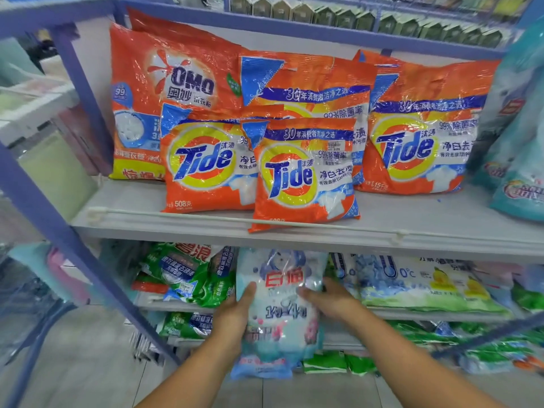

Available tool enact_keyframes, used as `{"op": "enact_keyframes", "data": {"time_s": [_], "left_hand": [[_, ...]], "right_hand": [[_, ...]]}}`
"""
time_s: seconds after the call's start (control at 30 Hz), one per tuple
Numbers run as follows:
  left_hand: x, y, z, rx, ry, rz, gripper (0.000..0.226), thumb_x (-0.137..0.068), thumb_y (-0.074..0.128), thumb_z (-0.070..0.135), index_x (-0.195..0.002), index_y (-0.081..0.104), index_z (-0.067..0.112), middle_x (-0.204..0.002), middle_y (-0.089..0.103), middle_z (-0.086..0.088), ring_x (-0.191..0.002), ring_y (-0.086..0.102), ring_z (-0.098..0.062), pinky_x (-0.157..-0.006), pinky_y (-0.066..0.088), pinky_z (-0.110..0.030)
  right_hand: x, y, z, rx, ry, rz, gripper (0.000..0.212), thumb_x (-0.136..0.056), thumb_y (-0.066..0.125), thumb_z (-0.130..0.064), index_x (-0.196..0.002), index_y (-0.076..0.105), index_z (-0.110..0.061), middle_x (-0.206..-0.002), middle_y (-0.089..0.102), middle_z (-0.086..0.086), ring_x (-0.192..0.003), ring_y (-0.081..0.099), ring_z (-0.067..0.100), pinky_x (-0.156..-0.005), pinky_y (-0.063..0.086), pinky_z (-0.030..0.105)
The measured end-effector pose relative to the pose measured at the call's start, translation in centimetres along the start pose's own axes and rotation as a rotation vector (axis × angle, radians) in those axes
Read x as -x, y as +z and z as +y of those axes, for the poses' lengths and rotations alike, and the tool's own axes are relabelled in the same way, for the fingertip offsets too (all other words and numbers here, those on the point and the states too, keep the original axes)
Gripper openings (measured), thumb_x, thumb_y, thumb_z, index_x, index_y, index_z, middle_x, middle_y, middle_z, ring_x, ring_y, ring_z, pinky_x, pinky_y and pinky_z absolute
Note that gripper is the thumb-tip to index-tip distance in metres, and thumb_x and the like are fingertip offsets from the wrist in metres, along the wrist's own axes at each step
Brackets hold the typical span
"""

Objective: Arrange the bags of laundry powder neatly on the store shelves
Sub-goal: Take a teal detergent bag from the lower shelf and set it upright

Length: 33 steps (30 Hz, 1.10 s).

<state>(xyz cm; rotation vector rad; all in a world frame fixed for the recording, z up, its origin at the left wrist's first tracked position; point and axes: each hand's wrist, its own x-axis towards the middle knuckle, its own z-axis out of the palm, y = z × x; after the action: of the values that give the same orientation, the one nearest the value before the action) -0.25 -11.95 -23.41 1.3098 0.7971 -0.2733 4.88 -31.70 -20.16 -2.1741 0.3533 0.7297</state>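
Observation:
A pale blue and white laundry powder bag (279,313) hangs in front of the lower shelves, held between both hands. My left hand (235,310) grips its left edge with the thumb on the front. My right hand (326,298) grips its right edge, thumb across the front. On the upper shelf (206,228) stand several orange Tide bags: two small ones (303,175) in front, the foremost poking over the front rail, and larger ones (421,134) behind. An orange OMO bag (164,86) leans at the back left.
Green bags (191,278) lie untidily on the lower shelf at left, white and blue bags (412,281) at right. Teal bags (518,160) stand at the right edge. A blue shelf post (85,219) runs down the left. More green packs sit on the bottom shelf.

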Motion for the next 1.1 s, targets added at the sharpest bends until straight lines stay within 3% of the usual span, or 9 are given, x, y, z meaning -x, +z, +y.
{"op": "enact_keyframes", "data": {"time_s": [0.07, 0.17, 0.23, 0.33, 0.5, 0.6, 0.73, 0.93, 1.1], "left_hand": [[0.4, -0.9, -0.6, -0.128, 0.055, 0.044, 0.062, -0.092, 0.065, 0.053, -0.132, 0.060, 0.006, -0.124, 0.069, -0.009, -0.115, 0.066, -0.031, -0.097, 0.051, -0.041], [0.1, -2.0, -1.8, -0.130, 0.078, 0.016, 0.087, -0.074, 0.066, 0.080, -0.134, 0.059, 0.017, -0.128, 0.070, -0.009, -0.113, 0.068, -0.032, -0.103, 0.051, -0.051], [-0.5, -2.5, -2.4, -0.075, 0.053, -0.002, 0.071, -0.078, 0.066, 0.074, -0.123, 0.065, 0.018, -0.108, 0.078, -0.008, -0.095, 0.076, -0.030, -0.089, 0.060, -0.054], [0.5, -1.8, -1.3, 0.015, -0.004, -0.056, 0.036, -0.094, 0.065, 0.049, -0.113, 0.067, 0.018, -0.095, 0.080, -0.010, -0.084, 0.078, -0.031, -0.080, 0.062, -0.053], [1.3, 0.8, -1.5, 0.068, -0.043, -0.175, 0.030, -0.097, 0.062, 0.045, -0.111, 0.069, 0.019, -0.092, 0.080, -0.009, -0.079, 0.078, -0.028, -0.066, 0.064, -0.045], [3.3, 2.8, -1.9, 0.006, 0.007, -0.368, 0.029, -0.093, 0.072, 0.031, -0.120, 0.065, 0.024, -0.105, 0.080, -0.004, -0.093, 0.077, -0.027, -0.081, 0.062, -0.049], [6.6, 6.2, -3.2, -0.124, 0.026, -0.575, 0.054, -0.084, 0.079, 0.011, -0.131, 0.054, 0.021, -0.119, 0.076, -0.007, -0.107, 0.073, -0.032, -0.096, 0.055, -0.058], [13.8, 13.8, -6.0, -0.309, 0.234, -0.516, 0.055, -0.079, 0.084, 0.010, -0.127, 0.059, 0.020, -0.113, 0.078, 0.001, -0.103, 0.075, -0.022, -0.094, 0.058, -0.049], [20.3, 20.4, -7.3, -0.341, 0.309, -0.549, 0.052, -0.081, 0.083, 0.011, -0.124, 0.059, 0.028, -0.112, 0.078, 0.004, -0.101, 0.076, -0.022, -0.092, 0.059, -0.050]], "right_hand": [[-0.9, 2.4, 2.4, -0.115, -0.011, 0.032, 0.093, -0.063, 0.076, -0.071, -0.140, 0.047, -0.026, -0.137, 0.062, -0.003, -0.117, 0.064, 0.021, -0.100, 0.054, 0.044], [0.3, 4.7, 3.6, -0.314, -0.065, 0.051, 0.049, -0.081, 0.080, -0.044, -0.123, 0.063, -0.023, -0.120, 0.074, -0.001, -0.103, 0.072, 0.017, -0.095, 0.056, 0.039], [1.1, 5.0, 4.0, -0.521, -0.051, 0.023, 0.045, -0.083, 0.081, -0.035, -0.122, 0.066, -0.021, -0.112, 0.077, -0.001, -0.098, 0.075, 0.018, -0.093, 0.057, 0.040], [2.8, 4.5, 4.3, -0.795, 0.048, -0.110, 0.065, -0.078, 0.083, -0.046, -0.135, 0.057, -0.028, -0.119, 0.075, 0.002, -0.108, 0.073, 0.026, -0.101, 0.053, 0.051], [6.7, 3.7, 6.2, -0.812, 0.035, -0.142, 0.056, -0.078, 0.079, -0.037, -0.130, 0.060, -0.026, -0.117, 0.076, 0.003, -0.107, 0.073, 0.026, -0.098, 0.055, 0.050], [8.2, 2.2, 8.5, -0.887, -0.004, 0.022, 0.062, -0.069, 0.082, -0.032, -0.127, 0.062, -0.022, -0.111, 0.078, 0.004, -0.101, 0.075, 0.027, -0.090, 0.059, 0.049], [10.0, -0.8, 12.8, -0.942, -0.030, 0.102, 0.065, -0.068, 0.081, -0.038, -0.128, 0.063, -0.021, -0.112, 0.077, 0.008, -0.102, 0.074, 0.032, -0.094, 0.056, 0.057], [14.6, -8.0, 19.9, -0.970, -0.114, 0.121, 0.051, -0.078, 0.074, -0.035, -0.125, 0.065, -0.017, -0.110, 0.077, 0.008, -0.104, 0.074, 0.031, -0.094, 0.057, 0.052], [19.2, -15.1, 25.2, -0.945, -0.204, 0.132, 0.058, -0.073, 0.082, -0.046, -0.125, 0.065, -0.027, -0.115, 0.076, 0.005, -0.111, 0.069, 0.038, -0.100, 0.052, 0.056]]}}
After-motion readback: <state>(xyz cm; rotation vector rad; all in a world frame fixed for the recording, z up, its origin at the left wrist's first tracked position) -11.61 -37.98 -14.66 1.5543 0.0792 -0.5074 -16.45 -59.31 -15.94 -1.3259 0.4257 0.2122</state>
